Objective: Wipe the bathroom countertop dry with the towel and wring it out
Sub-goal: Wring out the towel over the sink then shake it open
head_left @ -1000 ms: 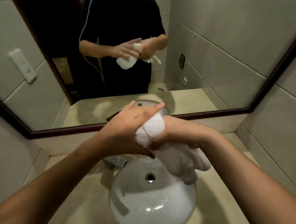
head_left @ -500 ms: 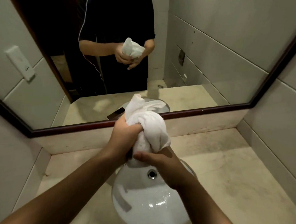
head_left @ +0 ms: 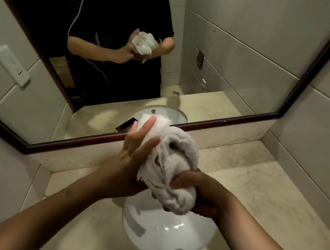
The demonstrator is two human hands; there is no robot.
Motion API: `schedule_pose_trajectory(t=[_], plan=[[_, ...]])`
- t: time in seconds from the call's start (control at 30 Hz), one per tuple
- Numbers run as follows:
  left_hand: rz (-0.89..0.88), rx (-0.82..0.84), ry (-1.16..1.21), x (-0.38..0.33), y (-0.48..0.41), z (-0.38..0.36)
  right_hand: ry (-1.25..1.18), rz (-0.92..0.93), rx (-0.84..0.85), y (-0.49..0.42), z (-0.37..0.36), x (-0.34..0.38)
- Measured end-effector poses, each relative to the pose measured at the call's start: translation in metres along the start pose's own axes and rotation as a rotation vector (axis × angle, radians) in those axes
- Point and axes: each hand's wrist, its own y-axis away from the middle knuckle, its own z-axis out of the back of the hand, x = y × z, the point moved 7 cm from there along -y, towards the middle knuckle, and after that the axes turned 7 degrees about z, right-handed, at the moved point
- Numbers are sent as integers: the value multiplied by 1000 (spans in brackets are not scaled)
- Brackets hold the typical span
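Observation:
A bunched white towel hangs in the air above the round white sink. My left hand lies flat against the towel's left side, fingers stretched upward along it. From below, my right hand grips the towel's lower end, its fingers wrapped round the cloth. The beige marble countertop spreads on both sides of the sink. The tap is hidden behind my hands and the towel.
A dark-framed mirror fills the wall behind the counter and reflects a person in black holding the towel. A white wall fitting shows at the left. Tiled walls close in the counter on both sides.
Both hands and the towel have shifted right and nearer to me. My left hand went from a closed grip to flat fingers along the cloth. The towel now stands as a longer roll.

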Motion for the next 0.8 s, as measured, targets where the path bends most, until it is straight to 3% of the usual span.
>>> schedule_pose_trajectory(t=[0.07,0.13,0.2,0.3,0.4,0.6,0.8], plan=[[-165,-166,-242,-7,-4,6,23,-31,112,1,-10,8],[-267,-229,-332,-12,-8,17,47,-85,168,3,-16,11],[-422,-139,-370,-22,-10,20,130,-162,119,2,-10,6],[-623,127,-356,-37,-12,11,376,-271,97,0,-1,-4],[-509,264,-480,-25,-10,-13,553,-282,52,-11,12,-11],[-207,410,-581,3,15,-64,790,-60,-190,-25,54,-36],[41,524,-638,25,29,-113,1210,-175,-366,-33,88,-66]])
